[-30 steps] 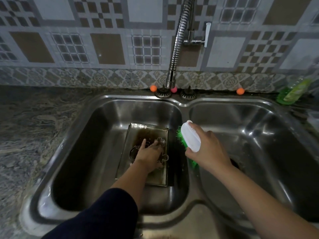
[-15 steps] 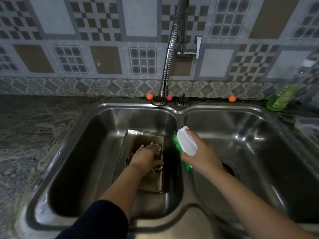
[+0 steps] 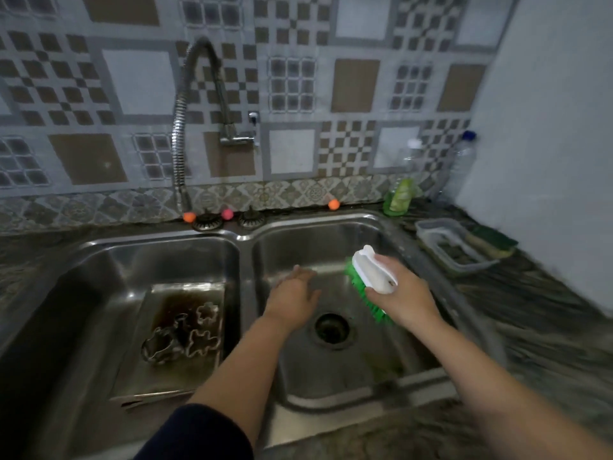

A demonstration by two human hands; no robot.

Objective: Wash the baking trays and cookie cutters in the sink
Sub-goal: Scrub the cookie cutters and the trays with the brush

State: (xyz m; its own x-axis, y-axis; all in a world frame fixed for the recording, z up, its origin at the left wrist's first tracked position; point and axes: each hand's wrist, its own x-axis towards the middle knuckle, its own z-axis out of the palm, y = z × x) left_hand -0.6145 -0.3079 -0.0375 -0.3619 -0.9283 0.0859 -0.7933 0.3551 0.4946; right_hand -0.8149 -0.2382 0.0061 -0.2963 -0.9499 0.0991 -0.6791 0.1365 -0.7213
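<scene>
Gripping the scrub brush [image 3: 371,277], the right hand [image 3: 406,298] has fingers and thumb wrapped round the white handle, green bristles pointing down and left over the right basin, prob. so it's ready to scrub w/o re-grabbing. Left hand [image 3: 293,298] is over the right basin too, fingers spread and relaxed, holding nothing; it's blurred, so can't tell if it touches the steel.

Baking tray [image 3: 172,343] lies flat on the floor of the left basin, dark brown residue on its far half. Three cookie cutters [image 3: 182,333] sit inside the tray, bunched near the middle, touching or almost touching each other. Prob. parked there so tray and cutters sit together under the tap. Only one tray visible; others, if any, not in view.

Sink [image 3: 243,239] is a double steel one; divider runs between tray side and hands side. Faucet [image 3: 180,134], a flexible hose type, ends behind the left basin; no water visible.

Dish soap bottle [image 3: 399,197] stands on the counter at the back right corner, near the right basin. Sponge tray [image 3: 454,247] sits just right of the sink, sponge leaning on its edge.

Judgement: washing barely started, tray looks dirty. Next likely needs soap, so both hands being on the right side fits a reach that way.
</scene>
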